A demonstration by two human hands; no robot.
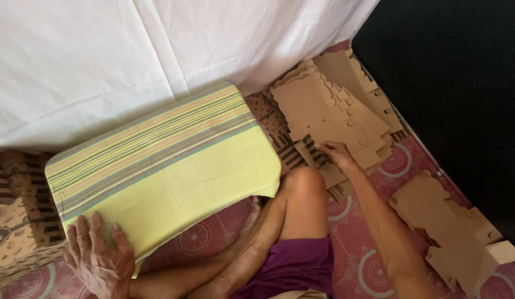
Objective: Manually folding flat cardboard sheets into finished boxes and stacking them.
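Picking up a blank: right hand pinching, it seems, the cardboard stack at two o'clock; left hand spread on cushion. Next, lifting one sheet free.

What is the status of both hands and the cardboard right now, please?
Left hand flat on the yellow striped cushion. Right hand fingering the stack of flat cardboard cutouts. Nothing in the way.
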